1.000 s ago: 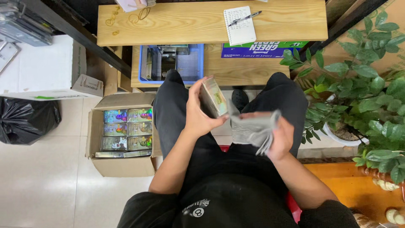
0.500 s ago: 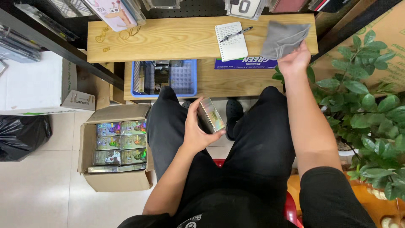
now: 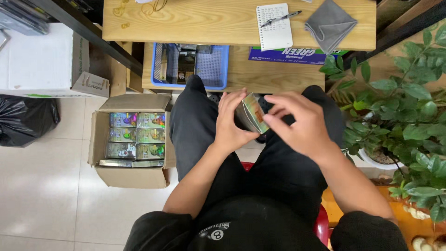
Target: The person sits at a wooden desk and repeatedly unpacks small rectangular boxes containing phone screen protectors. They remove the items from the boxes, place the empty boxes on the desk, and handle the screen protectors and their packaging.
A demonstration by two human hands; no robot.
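Fingers of left hand [image 3: 232,123] wrap 1 small shiny box [image 3: 251,113] above the lap; right hand [image 3: 297,123] pinches its near edge. Box looks light, stiff, glossy, probably slippery: grip the edges, not the faces.

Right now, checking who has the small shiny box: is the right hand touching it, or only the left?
Touching. The head view shows the left hand gripping the small box, and the right hand fingertips meeting its near edge with no gap.
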